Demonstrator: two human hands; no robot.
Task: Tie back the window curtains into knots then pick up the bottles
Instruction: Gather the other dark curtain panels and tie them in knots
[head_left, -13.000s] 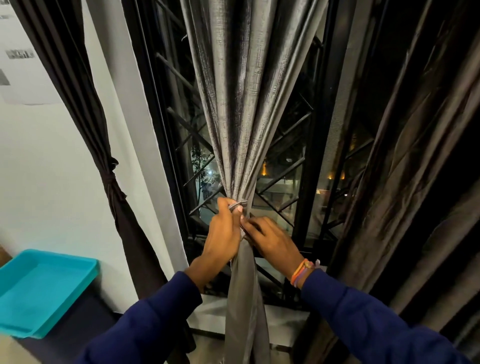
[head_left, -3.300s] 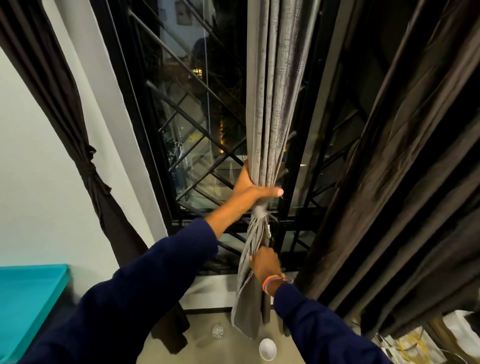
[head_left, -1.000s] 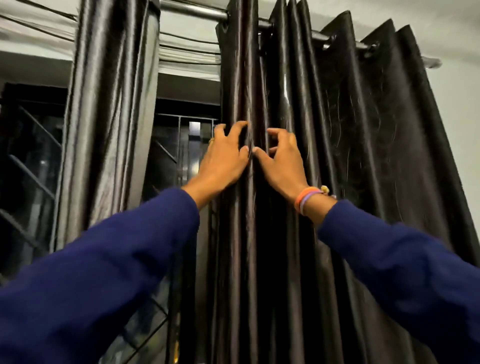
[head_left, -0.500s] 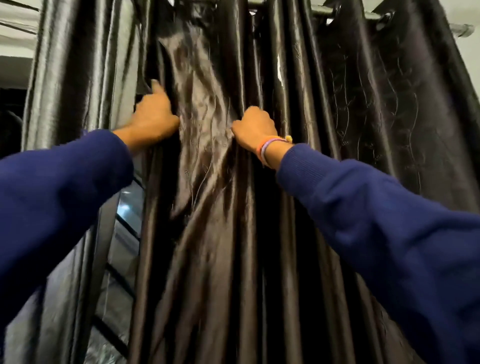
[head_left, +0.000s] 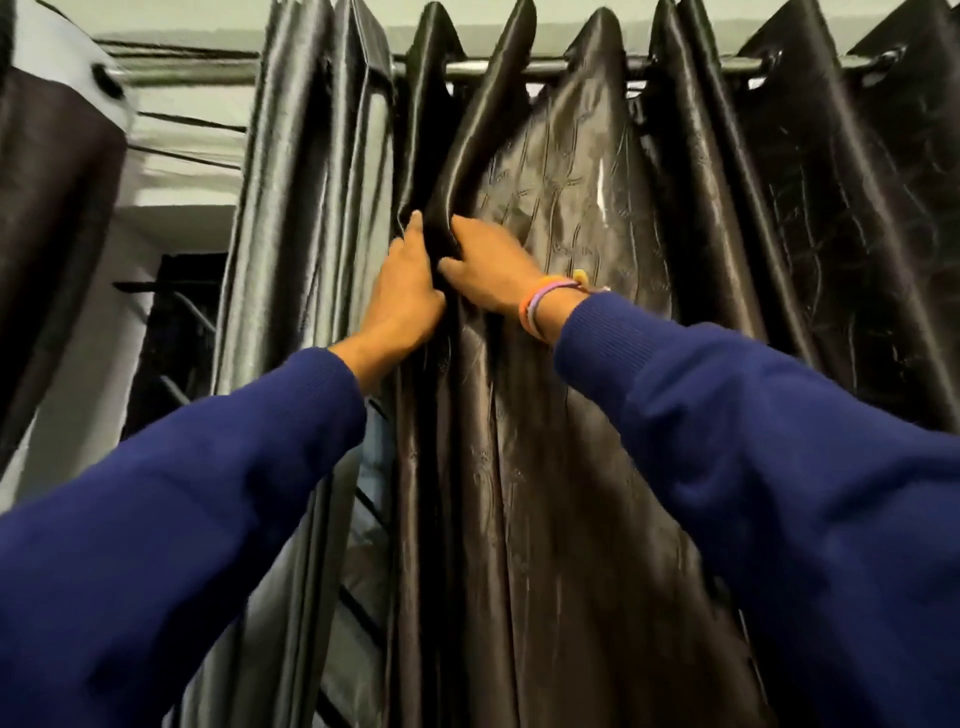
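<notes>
**Dark satin gathered fold by fold at the rod**

Satin, dark brown and glossy, makes up the curtain (head_left: 571, 415) now being worked; it hangs by its eyelets from the metal rod (head_left: 545, 66) along the top edge of the view and falls past the bottom edge. Both hands are raised high on it, close together near its left border. The left hand (head_left: 408, 291) has its fingers tucked into a vertical fold, and the right hand (head_left: 493, 270) curls its fingers over the neighbouring pleat — each grip is closed on the curtain cloth, not merely resting against it. Judging by how the hands meet over one crease, the pleats are being drawn together so the panel bunches into a narrow rope that can take a knot lower down. A band of orange and lilac bracelets (head_left: 540, 306) sits at the right wrist, above the blue sleeve (head_left: 779, 493).

Just left of the hands hangs a paler grey curtain (head_left: 306, 234), already narrow; whether it is knotted cannot be seen, since its lower part is covered by the left sleeve. A third dark panel (head_left: 52, 234) is cut off at the left edge.

Hidden matters — the fingertips vanish inside the folds, the curtain's hem is out of view, and no bottles appear anywhere. Motion blur softens the left side.
</notes>
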